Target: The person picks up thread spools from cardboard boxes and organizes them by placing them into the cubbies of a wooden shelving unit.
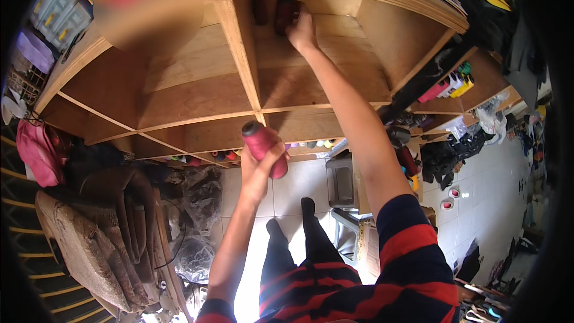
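Dark maroon thread cone [284, 13] sits gripped by right hand [302, 31] inside upper wooden shelf [335, 66] compartment, apparently being placed; below it, left hand [258, 170] clasps pink cone [263, 146], not yet shelved.

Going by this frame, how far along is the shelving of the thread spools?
Done: one dark spool already stands in the upper cubby. In hand: the right hand is placing a dark red spool beside it, while the left hand holds a pink-red spool ready. Left: that spool, and possibly the row of spools low on the shelf.
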Demonstrator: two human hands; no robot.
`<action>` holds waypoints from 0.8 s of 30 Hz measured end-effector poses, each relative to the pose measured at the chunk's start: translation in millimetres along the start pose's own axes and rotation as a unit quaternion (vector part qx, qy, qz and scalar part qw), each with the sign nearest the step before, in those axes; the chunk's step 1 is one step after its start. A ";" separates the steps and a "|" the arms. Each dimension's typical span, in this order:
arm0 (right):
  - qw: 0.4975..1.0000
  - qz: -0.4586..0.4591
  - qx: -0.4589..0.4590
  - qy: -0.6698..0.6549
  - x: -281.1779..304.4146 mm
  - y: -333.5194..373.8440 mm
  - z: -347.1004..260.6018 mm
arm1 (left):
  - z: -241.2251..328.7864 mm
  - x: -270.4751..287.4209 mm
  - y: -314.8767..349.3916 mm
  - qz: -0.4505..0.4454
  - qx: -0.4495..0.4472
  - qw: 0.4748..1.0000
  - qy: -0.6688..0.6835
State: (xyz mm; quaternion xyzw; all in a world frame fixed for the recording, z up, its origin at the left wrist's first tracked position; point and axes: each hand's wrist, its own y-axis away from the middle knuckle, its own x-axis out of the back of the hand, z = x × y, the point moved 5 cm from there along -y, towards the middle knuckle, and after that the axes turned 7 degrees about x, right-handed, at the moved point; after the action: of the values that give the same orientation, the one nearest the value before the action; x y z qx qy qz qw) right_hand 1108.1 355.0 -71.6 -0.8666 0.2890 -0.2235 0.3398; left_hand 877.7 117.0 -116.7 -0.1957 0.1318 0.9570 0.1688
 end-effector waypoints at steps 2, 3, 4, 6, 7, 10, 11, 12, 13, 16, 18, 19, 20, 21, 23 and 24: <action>1.000 -0.012 0.006 -0.004 -11.2 -13.5 9.9 | -2.5 4.0 5.3 0.005 -0.002 1.000 -0.003; 1.000 -0.018 0.008 -0.006 -16.4 -19.6 14.4 | -1.7 5.1 9.0 0.011 -0.004 1.000 -0.004; 0.999 -0.022 0.029 -0.027 -22.7 -22.9 22.4 | -1.0 6.3 11.7 0.017 -0.006 1.000 -0.002; 0.995 -0.026 0.067 0.064 -17.4 -40.5 54.4 | -6.7 4.0 9.9 0.019 -0.004 1.000 -0.013; 0.991 -0.031 0.084 0.097 -24.4 -42.5 54.6 | -6.9 8.5 12.2 0.031 -0.005 0.999 -0.024; 0.985 -0.026 0.097 0.140 -32.4 -46.7 55.6 | -8.7 19.1 17.1 0.058 0.000 0.998 -0.017; 0.987 -0.029 0.094 0.129 -37.8 -43.8 48.8 | -10.3 24.4 20.1 0.070 0.002 0.997 -0.015; 0.988 -0.032 0.091 0.118 -42.0 -41.1 42.3 | -11.3 29.9 22.2 0.079 -0.002 0.997 -0.017; 0.989 -0.032 0.089 0.113 -40.5 -42.7 40.8 | -11.8 32.1 22.5 0.081 -0.005 0.997 -0.017; 0.992 -0.048 0.066 0.092 -42.5 -44.6 40.7 | -13.9 32.4 24.4 0.084 -0.008 0.996 -0.010; 0.990 -0.066 0.062 0.108 -39.6 -47.0 45.5 | -15.0 29.3 24.6 0.080 -0.008 0.997 0.003; 0.988 -0.078 0.056 0.117 -39.8 -47.7 45.1 | -14.8 28.5 25.2 0.079 -0.009 0.997 0.011; 0.987 -0.089 0.050 0.127 -38.7 -47.5 44.9 | -14.8 27.7 25.9 0.076 -0.010 0.997 0.020; 0.988 -0.066 0.047 0.132 -34.1 -45.8 43.7 | -15.3 26.7 24.8 0.069 -0.008 0.998 0.013; 0.989 -0.017 0.038 0.144 -23.0 -40.1 37.8 | -14.8 23.9 22.7 0.051 0.001 0.999 -0.003; 0.986 -0.010 0.057 0.157 -12.3 -31.6 34.2 | -16.1 20.7 23.9 0.044 0.009 0.999 -0.005</action>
State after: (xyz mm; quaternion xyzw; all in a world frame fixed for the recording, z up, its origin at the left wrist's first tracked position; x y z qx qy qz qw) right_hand 1130.1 397.8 -74.2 -0.8027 0.3169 -0.3761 0.3372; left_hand 856.1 95.8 -135.3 -0.1832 0.1482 0.9633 0.1286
